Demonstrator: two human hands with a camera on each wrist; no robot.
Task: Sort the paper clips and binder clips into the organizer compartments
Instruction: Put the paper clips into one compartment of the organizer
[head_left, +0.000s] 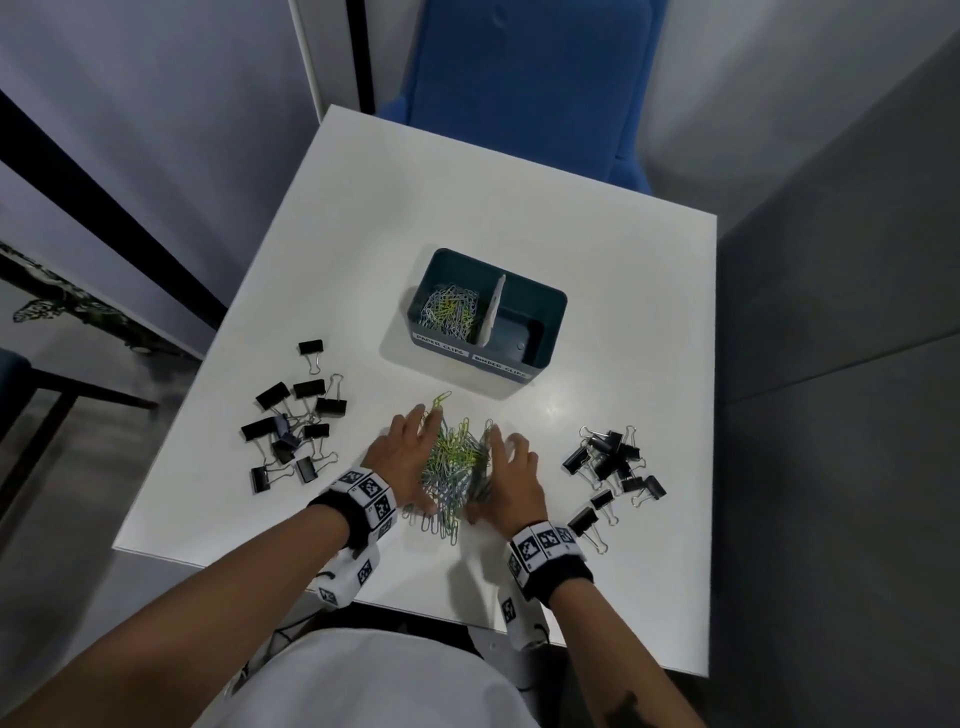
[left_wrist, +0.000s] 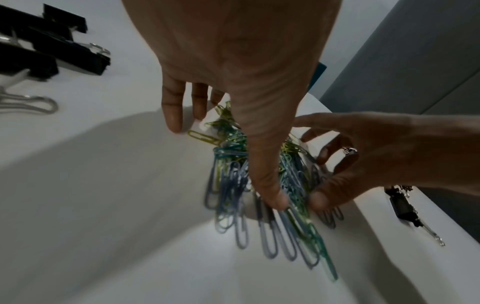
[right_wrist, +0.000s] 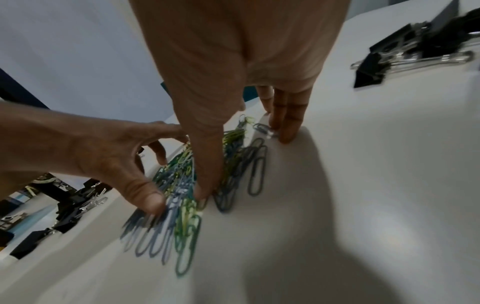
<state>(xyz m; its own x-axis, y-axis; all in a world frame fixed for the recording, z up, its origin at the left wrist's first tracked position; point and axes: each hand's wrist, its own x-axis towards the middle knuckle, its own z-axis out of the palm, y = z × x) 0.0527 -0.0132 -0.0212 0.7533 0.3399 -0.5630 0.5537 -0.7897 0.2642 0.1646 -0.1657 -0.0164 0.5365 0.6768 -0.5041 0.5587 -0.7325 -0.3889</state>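
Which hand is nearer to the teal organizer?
Left, narrowly. The left hand lies below-left of the organizer, at the paper clip pile; the right hand lies lower, directly below it.

The organizer (head_left: 488, 358) carried two white labels on its 6 o'clock wall: "PAPER CLIPS" (head_left: 439, 344) toward 9 o'clock, "BINDER CLIPS" (head_left: 500, 365) toward 3 o'clock.

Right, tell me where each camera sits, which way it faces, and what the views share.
Head: above, looking down at the white square table; both forearms show.
Left wrist: along the left hand onto the heap of coloured wire paper clips.
Right wrist: along the right hand onto the same heap.
Shared: every view shows both hands pressing in on that heap.
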